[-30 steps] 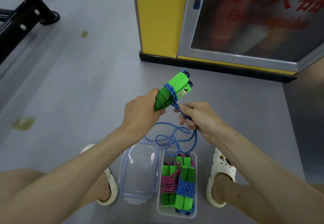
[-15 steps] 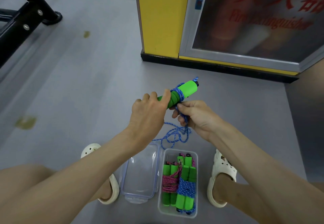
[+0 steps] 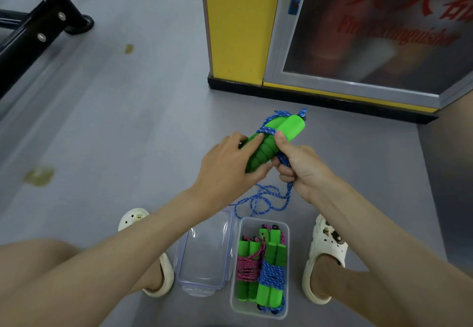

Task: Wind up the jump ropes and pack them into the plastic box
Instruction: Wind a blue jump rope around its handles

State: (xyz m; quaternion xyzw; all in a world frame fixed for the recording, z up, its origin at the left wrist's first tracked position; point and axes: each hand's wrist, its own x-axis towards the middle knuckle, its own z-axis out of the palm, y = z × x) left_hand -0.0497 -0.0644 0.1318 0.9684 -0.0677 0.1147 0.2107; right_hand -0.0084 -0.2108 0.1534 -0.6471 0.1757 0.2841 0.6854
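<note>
Butt ends of the green handles (image 3: 268, 145) are hidden under the left hand (image 3: 225, 170). The blue rope (image 3: 266, 198) vanishes into the right hand (image 3: 304, 170); can't tell its path inside. The left forearm (image 3: 128, 250) covers the far-left corner of the lid (image 3: 204, 255) and the middle of the left shoe (image 3: 133, 219). Cabinet glass (image 3: 371, 32): contents blurred, red lettering cut by top and right edges. Black frame (image 3: 33, 32) is cut off at the left edge.

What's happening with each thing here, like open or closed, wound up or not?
Held jump rope: partly wound, loose cord dangling.
Left hand: grips its handles.
Right hand: grips its cord.
Plastic box: open.
Pink rope: wound, in box.
Blue rope: wound, in box.
Lid: off, beside box.
</note>
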